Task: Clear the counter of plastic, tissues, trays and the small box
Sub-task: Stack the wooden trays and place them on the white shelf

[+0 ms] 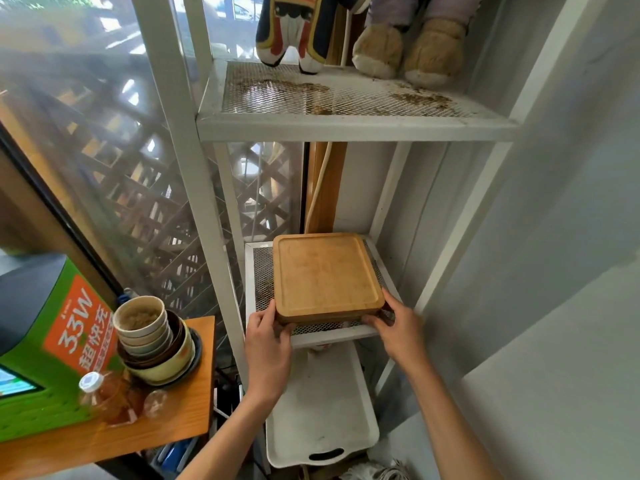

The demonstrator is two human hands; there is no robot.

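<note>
Head view of a white metal rack beside a window. A stack of square wooden trays (327, 273) rests on the middle mesh shelf (332, 332), with its near edge just inside the shelf's front rail. The left hand (268, 336) grips the stack's near-left corner, fingers curled round the edge. The right hand (398, 323) grips the near-right corner in the same way. Both hands are partly closed on the trays and hold nothing else. How many trays make up the stack cannot be told; at least two edges show at the front.

Step in hand, as judged: stowing the trays on the rack, the tray part of the clearing. The stack appears seated on the mesh, slightly skewed to the shelf frame. The next move calls for a short push to square the stack against the back, then loosening both hands and drawing them clear without dragging the stack forward over the rail.

Below the shelf leans a white handled tray (320, 410). To the left, the tabletop (162, 427) carries stacked bowls (156, 344), a bottle (104, 400) and a green box (45, 344). Plush toys (346, 32) sit on the upper shelf.
</note>
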